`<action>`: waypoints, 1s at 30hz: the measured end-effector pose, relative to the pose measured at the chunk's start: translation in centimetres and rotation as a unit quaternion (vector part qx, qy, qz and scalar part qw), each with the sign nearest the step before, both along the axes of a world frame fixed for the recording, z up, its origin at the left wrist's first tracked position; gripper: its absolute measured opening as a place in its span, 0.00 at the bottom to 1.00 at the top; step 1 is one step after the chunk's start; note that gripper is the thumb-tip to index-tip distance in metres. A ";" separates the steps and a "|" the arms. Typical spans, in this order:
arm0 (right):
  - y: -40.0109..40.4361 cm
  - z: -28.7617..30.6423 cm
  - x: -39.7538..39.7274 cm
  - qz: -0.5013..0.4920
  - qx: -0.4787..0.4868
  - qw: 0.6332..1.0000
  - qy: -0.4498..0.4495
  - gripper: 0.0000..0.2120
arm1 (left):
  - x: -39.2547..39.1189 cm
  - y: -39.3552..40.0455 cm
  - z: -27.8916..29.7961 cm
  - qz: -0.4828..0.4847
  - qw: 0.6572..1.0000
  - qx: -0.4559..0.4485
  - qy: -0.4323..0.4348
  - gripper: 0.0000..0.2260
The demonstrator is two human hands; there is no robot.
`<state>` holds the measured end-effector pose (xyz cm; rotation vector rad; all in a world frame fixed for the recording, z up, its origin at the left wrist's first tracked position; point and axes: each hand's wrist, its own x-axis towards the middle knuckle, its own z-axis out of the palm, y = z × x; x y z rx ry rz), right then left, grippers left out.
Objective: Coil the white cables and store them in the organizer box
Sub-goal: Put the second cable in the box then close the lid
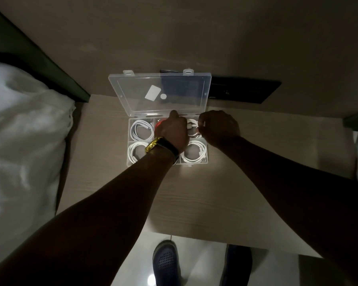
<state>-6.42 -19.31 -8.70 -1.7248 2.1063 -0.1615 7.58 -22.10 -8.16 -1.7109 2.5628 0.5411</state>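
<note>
A clear plastic organizer box (pixel 129 141) lies on the light wooden table with its lid (pixel 174 93) standing open at the back. Coiled white cables fill its far left (pixel 141 130), near left (pixel 136 151) and near right (pixel 194 153) compartments. My left hand (pixel 173 131), with a gold watch on the wrist, reaches over the middle of the box and hides the middle compartments. My right hand (pixel 217 126) is at the far right compartment. Both hands pinch a coiled white cable (pixel 192 125) there. Something red shows beside my left hand.
A black panel (pixel 244 89) sits on the wall behind the box. White bedding (pixel 23 131) lies along the left, with more at the right edge. My feet in dark shoes (pixel 166 263) stand on the pale floor below the table's front edge.
</note>
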 end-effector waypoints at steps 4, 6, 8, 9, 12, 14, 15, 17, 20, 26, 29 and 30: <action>1.3 -0.6 -0.3 -0.007 -0.055 0.998 -0.033 0.05 | 0.7 0.6 -0.1 0.002 0.999 -0.023 0.036 0.11; 1.8 -0.8 -0.1 -0.018 -0.071 0.996 -0.050 0.05 | 0.9 1.0 -0.2 0.000 0.998 -0.031 0.057 0.13; 2.3 -0.9 0.1 -0.019 -0.085 0.995 -0.054 0.06 | 1.2 1.3 -0.4 -0.007 0.997 -0.040 0.067 0.14; 2.5 -0.9 0.3 -0.018 -0.093 0.994 -0.056 0.07 | 1.3 1.4 -0.5 -0.010 0.997 -0.043 0.068 0.14; 2.9 -1.0 0.3 -0.015 -0.109 0.992 -0.061 0.07 | 1.5 1.7 -0.6 -0.011 0.995 -0.058 0.083 0.16; 3.0 -1.0 0.4 -0.013 -0.119 0.990 -0.070 0.06 | 1.6 1.7 -0.8 0.012 0.991 -0.062 0.114 0.16; 3.0 -1.0 0.4 -0.017 -0.125 0.989 -0.075 0.05 | 1.6 1.6 -0.9 0.028 0.990 -0.061 0.128 0.16; 2.8 -1.0 0.4 -0.036 -0.129 0.988 -0.081 0.03 | 1.2 1.0 -0.9 0.063 0.986 -0.051 0.142 0.14; 2.3 -1.0 0.3 -0.044 -0.117 0.990 -0.067 0.05 | 0.3 0.4 -0.8 0.116 0.980 -0.033 0.157 0.11; 2.7 -1.3 0.4 0.044 -0.064 0.997 0.029 0.10 | -0.6 0.0 -0.9 0.181 0.970 -0.007 0.160 0.04; 3.0 -1.4 0.3 0.046 -0.077 0.996 0.026 0.11 | -0.8 0.0 -0.8 0.151 0.979 -0.008 0.139 0.06; 3.1 -1.4 0.2 0.042 -0.086 0.995 0.017 0.11 | -0.8 0.1 -0.8 0.145 0.980 -0.010 0.139 0.06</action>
